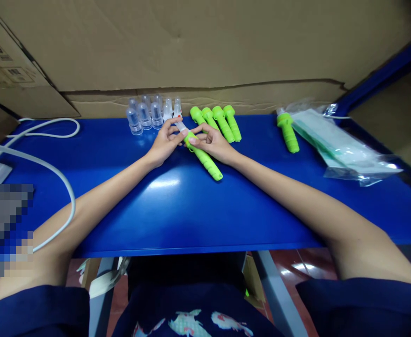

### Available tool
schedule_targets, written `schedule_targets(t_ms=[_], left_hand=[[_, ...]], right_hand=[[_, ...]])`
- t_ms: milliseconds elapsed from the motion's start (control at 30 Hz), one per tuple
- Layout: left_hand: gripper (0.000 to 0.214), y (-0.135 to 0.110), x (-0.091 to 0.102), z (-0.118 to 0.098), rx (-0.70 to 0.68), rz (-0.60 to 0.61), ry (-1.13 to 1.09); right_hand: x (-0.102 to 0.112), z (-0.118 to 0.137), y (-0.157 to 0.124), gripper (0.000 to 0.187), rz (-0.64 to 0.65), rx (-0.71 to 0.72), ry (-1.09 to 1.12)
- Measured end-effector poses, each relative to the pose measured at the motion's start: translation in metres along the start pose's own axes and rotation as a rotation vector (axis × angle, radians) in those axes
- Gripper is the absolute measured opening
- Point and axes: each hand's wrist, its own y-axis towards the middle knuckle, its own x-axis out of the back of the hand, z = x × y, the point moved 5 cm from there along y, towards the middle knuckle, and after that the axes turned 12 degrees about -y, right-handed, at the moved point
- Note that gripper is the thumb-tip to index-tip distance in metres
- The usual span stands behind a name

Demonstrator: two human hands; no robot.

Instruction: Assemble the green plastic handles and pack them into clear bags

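Between my two hands lies a lime-green ribbed flashlight-like body (207, 163), slanting from upper left to lower right over the blue table. My left hand (166, 142) pinches a small clear plastic piece (180, 125) at its upper end. My right hand (216, 144) grips the green body close to that end, thumb on top. Just beyond my right hand, several similar green bodies (229, 124) with wide round heads lie in a row. Behind my left hand stand several clear domed plastic covers (144, 114) and two smaller white-based clear pieces (172, 108).
Another green body (288, 133) with a clear tip lies at the right, beside a clear plastic bag (342, 142) with pale green-white contents. White cable (60, 173) loops over the left side. Cardboard (205, 47) walls off the back of the blue table (177, 210).
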Motion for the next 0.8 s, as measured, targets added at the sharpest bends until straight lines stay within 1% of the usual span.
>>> schedule_targets(t_ms=[400, 667, 800], left_hand=[[0.048, 0.0010, 0.0000, 0.0019, 0.014, -0.030, 0.041], [0.055, 0.0034, 0.0011, 0.0043, 0.013, 0.006, 0.036], [0.054, 0.0040, 0.0019, 0.0052, -0.002, 0.017, 0.034]], right_hand=[[-0.0012, 0.0021, -0.0011, 0.067, -0.002, -0.040, -0.022], [-0.0005, -0.0016, -0.0003, 0.068, 0.019, -0.028, -0.044], [-0.0013, -0.0013, -0.0004, 0.068, 0.010, -0.035, -0.051]])
